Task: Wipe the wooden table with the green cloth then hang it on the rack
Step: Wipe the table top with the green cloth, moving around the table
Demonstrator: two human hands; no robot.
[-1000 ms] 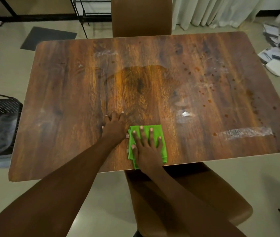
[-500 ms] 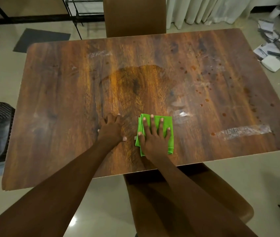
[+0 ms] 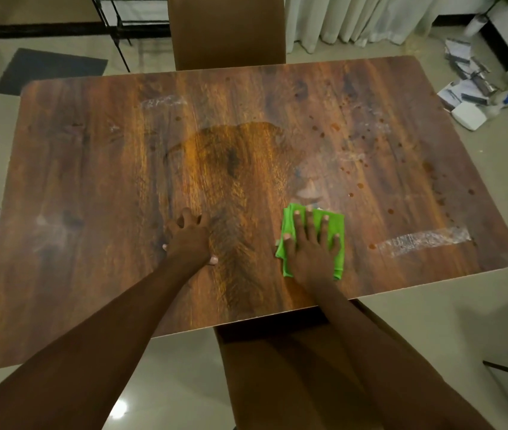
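Near the bottom middle of the frame, your right hand presses flat, fingers spread, on the folded green cloth. Your left hand rests on the brown wooden table, fingers loose, holding nothing.

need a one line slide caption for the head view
Right hand presses a green cloth flat on the stained wooden table; left hand braces beside it.

Right hand, flat on green cloth, has slid it right and slightly up the frame, off from touching left hand a second ago to well apart now, bare wooden table showing between them.
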